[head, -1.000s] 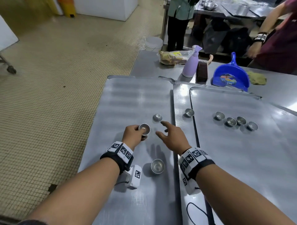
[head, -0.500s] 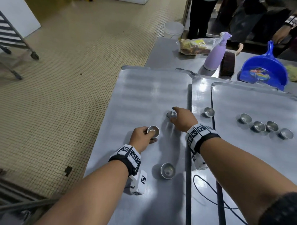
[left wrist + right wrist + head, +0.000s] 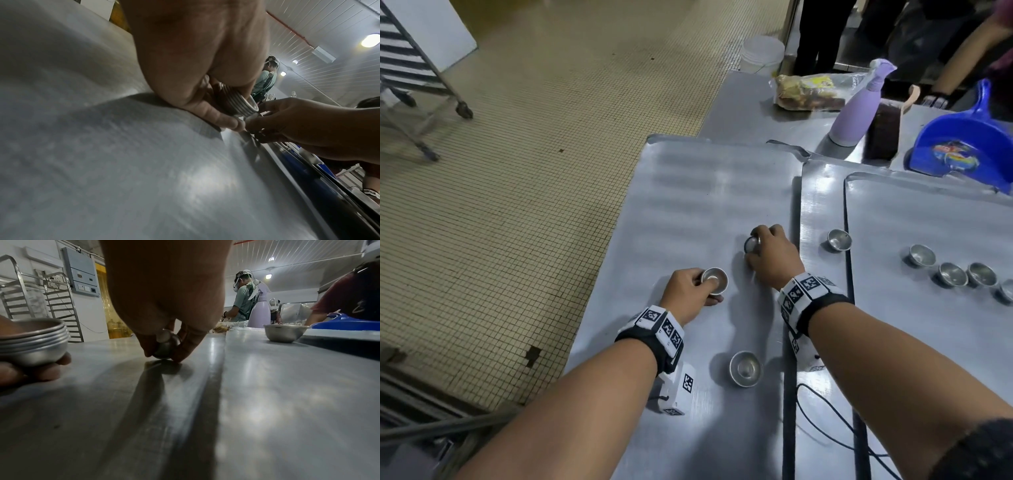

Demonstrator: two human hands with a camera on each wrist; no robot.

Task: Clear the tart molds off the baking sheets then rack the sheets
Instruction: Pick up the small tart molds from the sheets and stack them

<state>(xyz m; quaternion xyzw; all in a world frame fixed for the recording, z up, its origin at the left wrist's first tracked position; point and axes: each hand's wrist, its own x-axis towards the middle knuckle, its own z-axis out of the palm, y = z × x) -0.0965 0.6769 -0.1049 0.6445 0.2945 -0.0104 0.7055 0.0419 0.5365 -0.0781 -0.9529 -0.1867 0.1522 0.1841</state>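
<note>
My left hand (image 3: 693, 291) grips a nested stack of metal tart molds (image 3: 714, 280) (image 3: 236, 104) (image 3: 35, 344) just above the left baking sheet (image 3: 688, 205). My right hand (image 3: 767, 250) pinches a single small tart mold (image 3: 751, 244) (image 3: 167, 347), tilted on its side, between thumb and fingers against that sheet. One loose mold (image 3: 745, 368) sits near the sheet's front. Another mold (image 3: 839, 240) stands on the middle sheet (image 3: 822, 192). A row of several molds (image 3: 950, 274) lies on the right sheet (image 3: 928, 219).
A lilac spray bottle (image 3: 858, 106), a dark brush (image 3: 883, 133), a blue dustpan (image 3: 962, 147) and a food bag (image 3: 808, 92) crowd the table's far end. A wheeled sheet rack (image 3: 410, 68) stands on the tiled floor at left. Other people work beyond the table.
My right hand reached forward from beside the stack and closed its fingers round the single mold. The left hand has kept hold of the stack in about the same place.
</note>
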